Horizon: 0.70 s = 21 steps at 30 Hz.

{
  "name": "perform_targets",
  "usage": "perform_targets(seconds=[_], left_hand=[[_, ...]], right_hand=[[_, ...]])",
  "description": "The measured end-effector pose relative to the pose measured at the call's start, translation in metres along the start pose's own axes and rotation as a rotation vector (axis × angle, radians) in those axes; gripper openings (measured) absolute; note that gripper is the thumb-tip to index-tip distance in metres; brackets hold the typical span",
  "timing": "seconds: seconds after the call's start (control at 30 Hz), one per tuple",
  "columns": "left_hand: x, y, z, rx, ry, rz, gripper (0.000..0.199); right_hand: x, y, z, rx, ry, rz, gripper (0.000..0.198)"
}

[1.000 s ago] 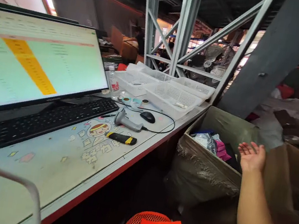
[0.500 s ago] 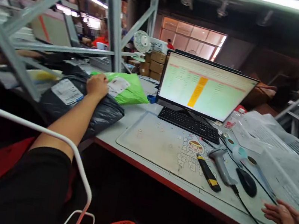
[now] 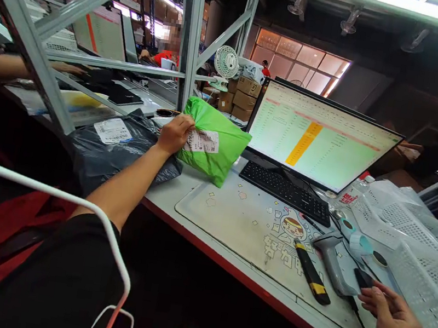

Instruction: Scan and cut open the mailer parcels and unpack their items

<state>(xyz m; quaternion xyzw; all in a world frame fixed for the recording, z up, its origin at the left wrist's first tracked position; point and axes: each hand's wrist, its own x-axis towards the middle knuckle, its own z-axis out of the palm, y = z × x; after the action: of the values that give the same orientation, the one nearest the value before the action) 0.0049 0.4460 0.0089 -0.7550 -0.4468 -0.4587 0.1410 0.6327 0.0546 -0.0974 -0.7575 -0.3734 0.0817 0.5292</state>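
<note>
My left hand (image 3: 174, 133) is closed on the left edge of a bright green plastic mailer bag (image 3: 225, 154), which has a white shipping label on its front. The bag is held tilted above the desk, beside the monitor. Under my left forearm lies a larger black plastic mailer bag (image 3: 93, 158) with its own label. My right hand (image 3: 394, 319) is open, its fingers loosely apart at the black computer mouse (image 3: 362, 277), which they partly cover. Just left of those fingers lies a grey barcode scanner (image 3: 334, 262). A black-and-yellow utility knife (image 3: 312, 273) is next to the scanner.
A monitor (image 3: 318, 138) and a black keyboard (image 3: 285, 191) stand behind the desk mat (image 3: 229, 226). White perforated baskets (image 3: 426, 296) line the right side. Metal shelf posts (image 3: 189, 32) rise at left. Another person's arm (image 3: 14, 66) reaches in beyond them. A white metal bar (image 3: 53, 185) crosses the lower left.
My left hand has raised the green mailer bag off the black one and brought it rightward, tilted up. My right hand has moved inward to the mouse. The view has shifted slightly.
</note>
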Motion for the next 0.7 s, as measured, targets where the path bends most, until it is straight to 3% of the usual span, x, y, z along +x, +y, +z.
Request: perform_targets(seconds=[0.1, 0.2, 0.33, 0.47, 0.53, 0.6, 0.7], left_hand=[[0.01, 0.02, -0.006, -0.118, 0.133, 0.162, 0.036], [0.013, 0.059, -0.015, -0.214, 0.079, 0.255, 0.036], [-0.006, 0.134, -0.008, -0.302, -0.257, 0.224, 0.028], [-0.062, 0.21, 0.01, -0.352, -0.601, 0.211, 0.029], [-0.097, 0.242, 0.012, -0.339, -0.684, 0.312, 0.046], [-0.128, 0.27, 0.009, -0.293, -0.742, 0.396, 0.077], [-0.157, 0.298, 0.004, -0.191, -0.776, 0.422, 0.109]], right_hand=[[0.003, 0.01, -0.002, -0.039, 0.019, 0.063, 0.058], [0.006, 0.012, 0.004, -0.286, -0.006, 0.006, 0.068], [0.011, 0.003, 0.026, -0.56, -0.174, -0.082, 0.091], [0.012, -0.017, 0.049, -0.794, -0.313, -0.063, 0.09], [0.013, -0.03, 0.058, -0.889, -0.342, -0.063, 0.086], [0.016, -0.043, 0.068, -0.948, -0.361, -0.069, 0.078], [0.027, -0.06, 0.08, -0.945, -0.413, 0.001, 0.062]])
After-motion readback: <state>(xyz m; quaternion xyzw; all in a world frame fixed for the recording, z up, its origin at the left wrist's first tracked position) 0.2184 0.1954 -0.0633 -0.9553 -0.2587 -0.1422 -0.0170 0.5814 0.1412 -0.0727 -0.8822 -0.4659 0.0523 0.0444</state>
